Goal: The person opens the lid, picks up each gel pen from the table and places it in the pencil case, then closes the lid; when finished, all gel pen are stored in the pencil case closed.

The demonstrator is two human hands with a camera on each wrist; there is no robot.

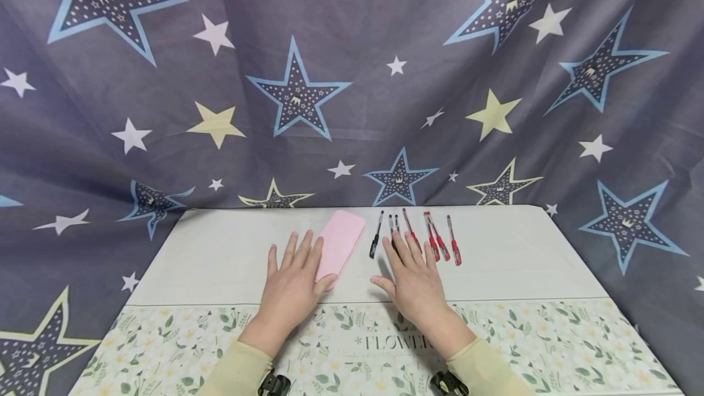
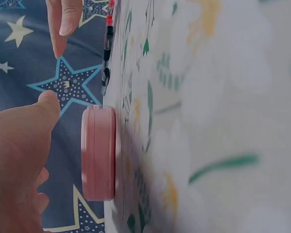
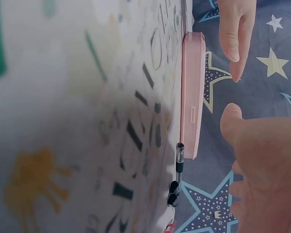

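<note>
A pink zip-less-looking hard case with rounded corners lies on the white part of the table, slightly slanted. My left hand hovers over its left side with fingers straight and spread; in the left wrist view a gap shows between the hand and the case. To the right of the case lie several black pens and several red pens, roughly side by side. Over their near ends my right hand is held flat, fingers extended, partly hiding some pens. Neither hand holds anything.
A floral cloth with printed lettering covers the table's near part, and a plain white surface the far part. Behind the table hangs a dark curtain patterned with stars, which also runs along both sides.
</note>
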